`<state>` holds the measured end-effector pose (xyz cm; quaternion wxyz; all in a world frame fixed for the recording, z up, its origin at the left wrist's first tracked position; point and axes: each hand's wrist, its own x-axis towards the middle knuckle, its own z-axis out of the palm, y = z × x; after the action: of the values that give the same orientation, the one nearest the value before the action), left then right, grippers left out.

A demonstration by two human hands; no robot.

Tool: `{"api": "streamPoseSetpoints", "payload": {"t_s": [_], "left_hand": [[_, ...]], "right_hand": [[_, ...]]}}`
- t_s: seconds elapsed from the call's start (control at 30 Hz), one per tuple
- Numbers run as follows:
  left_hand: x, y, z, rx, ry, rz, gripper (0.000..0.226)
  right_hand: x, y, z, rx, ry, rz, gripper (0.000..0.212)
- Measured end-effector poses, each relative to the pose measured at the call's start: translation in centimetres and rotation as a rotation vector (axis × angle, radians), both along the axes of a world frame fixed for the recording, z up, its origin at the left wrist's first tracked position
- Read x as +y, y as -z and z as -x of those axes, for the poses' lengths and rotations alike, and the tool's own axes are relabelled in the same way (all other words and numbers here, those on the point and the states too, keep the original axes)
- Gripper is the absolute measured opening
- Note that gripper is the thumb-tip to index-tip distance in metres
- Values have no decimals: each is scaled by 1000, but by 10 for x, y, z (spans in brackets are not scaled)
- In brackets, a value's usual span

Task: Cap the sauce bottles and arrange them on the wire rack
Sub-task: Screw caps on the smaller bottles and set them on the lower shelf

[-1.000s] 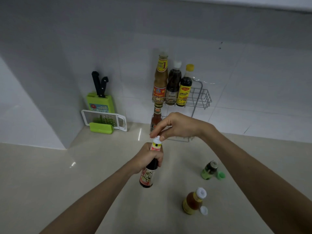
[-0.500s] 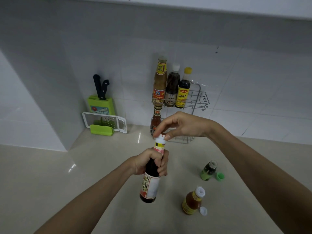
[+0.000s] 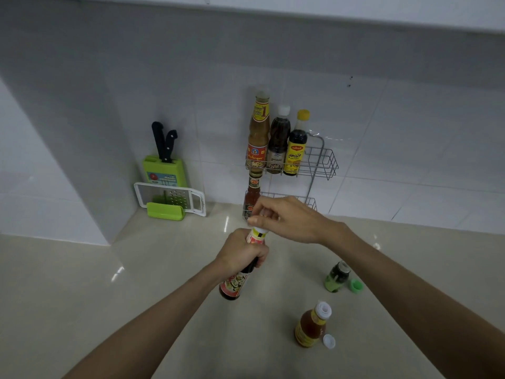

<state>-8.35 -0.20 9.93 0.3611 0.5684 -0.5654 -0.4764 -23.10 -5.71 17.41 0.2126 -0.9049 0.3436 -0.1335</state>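
two hands on one tall dark glass sauce bottle with red label, lifted above the tabletop in front of the wire rack. left hand clenched round the neck; right hand fingers pinching the white cap. probably heavy, rigid, slick, breakable; best gripped low on the neck.

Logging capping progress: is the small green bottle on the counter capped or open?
Open. The green bottle stands upright, and its green cap lies beside it on the counter.

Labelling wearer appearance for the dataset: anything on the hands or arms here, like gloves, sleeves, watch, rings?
Nothing worn that shows. Left hand and right hand are ungloved, both forearms bare to the frame edge, no sleeves, watch or bracelet. No rings visible on the fingers in view.
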Motion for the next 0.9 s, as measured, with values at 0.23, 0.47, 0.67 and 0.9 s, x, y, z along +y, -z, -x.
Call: {"api": "streamPoseSetpoints", "payload": {"t_s": [0.23, 0.47, 0.67, 0.9], "left_hand": [[1, -26, -6, 210, 403, -89, 5], [1, 0, 9, -317, -234, -45, 10], [5, 3, -13, 59, 217, -114, 10], [2, -15, -15, 111, 338, -72, 7]], "right_hand": [[1, -9, -8, 141, -152, 735, 39], [11, 15, -25, 460, 284, 484, 28], [11, 14, -13, 269, 26, 424, 38], [-1, -2, -8, 205, -194, 686, 39]]}}
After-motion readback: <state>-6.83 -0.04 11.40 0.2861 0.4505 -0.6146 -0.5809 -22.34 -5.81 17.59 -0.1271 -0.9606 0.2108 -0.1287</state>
